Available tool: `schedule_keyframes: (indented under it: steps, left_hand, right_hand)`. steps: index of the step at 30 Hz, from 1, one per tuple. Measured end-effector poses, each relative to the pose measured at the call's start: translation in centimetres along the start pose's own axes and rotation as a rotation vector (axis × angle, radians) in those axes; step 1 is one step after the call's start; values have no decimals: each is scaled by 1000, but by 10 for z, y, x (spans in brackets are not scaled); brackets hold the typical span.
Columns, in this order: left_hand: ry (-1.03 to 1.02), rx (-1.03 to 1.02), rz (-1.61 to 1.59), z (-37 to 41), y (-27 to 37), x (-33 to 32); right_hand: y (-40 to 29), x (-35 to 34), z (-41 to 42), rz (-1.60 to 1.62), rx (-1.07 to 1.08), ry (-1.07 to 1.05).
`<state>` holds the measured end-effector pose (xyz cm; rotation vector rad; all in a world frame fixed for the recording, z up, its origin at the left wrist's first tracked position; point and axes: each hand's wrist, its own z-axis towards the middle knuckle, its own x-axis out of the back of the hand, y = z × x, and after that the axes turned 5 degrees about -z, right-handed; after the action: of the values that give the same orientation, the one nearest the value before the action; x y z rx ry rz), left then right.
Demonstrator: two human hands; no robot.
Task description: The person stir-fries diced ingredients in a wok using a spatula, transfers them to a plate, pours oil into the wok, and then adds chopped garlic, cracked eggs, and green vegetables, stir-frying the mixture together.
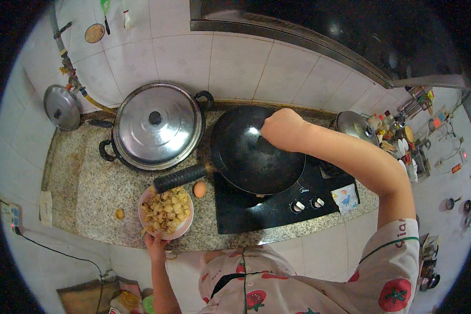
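My left hand (156, 245) grips the near rim of a pale pink plate (185, 227) at the counter's front edge. Chunks of cooked potato (168, 208), some browned, are heaped on it. Over the far right side of a black wok (245, 168), my right hand (284, 129) is curled into a fist, its back turned up. Whether anything is inside the fist is hidden. The wok sits on a black Midea gas stove (255, 219), and its ribbed black handle (180, 177) reaches left above the plate's far edge. A brown egg (199, 189) lies beside the plate.
A large lidded pot (157, 125) stands left of the wok, its side handle near the wall. Another lidded pot (357, 127) is behind my right forearm. The range hood (318, 43) overhangs the back. A small yellow object (119, 213) lies on the granite counter (90, 188).
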<state>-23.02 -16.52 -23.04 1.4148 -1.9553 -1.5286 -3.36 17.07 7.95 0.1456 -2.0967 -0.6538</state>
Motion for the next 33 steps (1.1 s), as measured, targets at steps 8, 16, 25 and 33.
schedule_keyframes:
  steps: [8, 16, 25, 33]
  left_hand:
    - [0, 30, -20, -5, -2, 2]
    - [222, -31, 34, -16, -10, -8]
    - [150, 28, -47, -71, -31, -31]
    - [-759, -466, 917, -82, -38, -194]
  right_hand:
    - [-7, 40, -8, 186, 64, -36]
    - [21, 54, -10, 486, 162, -115]
    - [60, 79, -50, 893, 40, -108]
    - [81, 18, -88, 991, -197, -36]
